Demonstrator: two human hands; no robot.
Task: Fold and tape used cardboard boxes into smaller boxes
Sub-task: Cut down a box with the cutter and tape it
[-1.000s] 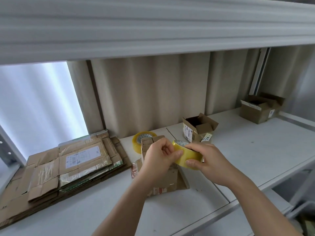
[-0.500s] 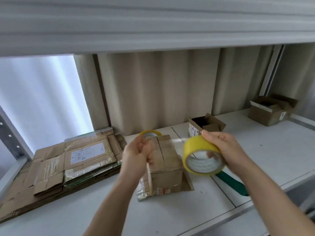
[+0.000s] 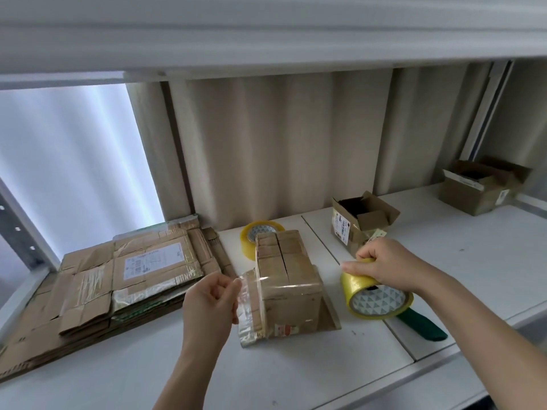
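Fingers of the left hand [image 3: 210, 300] pinch the free end of a clear tape strip [image 3: 247, 294], which runs rightward across the top front edge of a small closed cardboard box [image 3: 288, 279]. The right hand [image 3: 387, 266] curls over the top of a yellow tape roll [image 3: 376, 294], gripping it just right of the box and above the white shelf [image 3: 296, 371], its patterned core facing the camera.

The box stands upright at the middle of the shelf, its top flaps meeting in a centre seam, a loose flap of old tape and cardboard hanging down its left side and another flap lying flat at its lower right. A second yellow tape roll [image 3: 257, 236] lies touching the box's far left corner. A green-handled tool [image 3: 423, 324] lies on the shelf just beneath the held roll, partly hidden by it; what kind of tool cannot be told.

Left of the box, a stack of flattened cardboard boxes [image 3: 118, 276] with shipping labels covers the shelf's end. Behind the right hand sits an open small box [image 3: 359, 224], and well apart at the far right another open box [image 3: 479, 186]. Beige curtains [image 3: 281, 143] hang behind the shelf.
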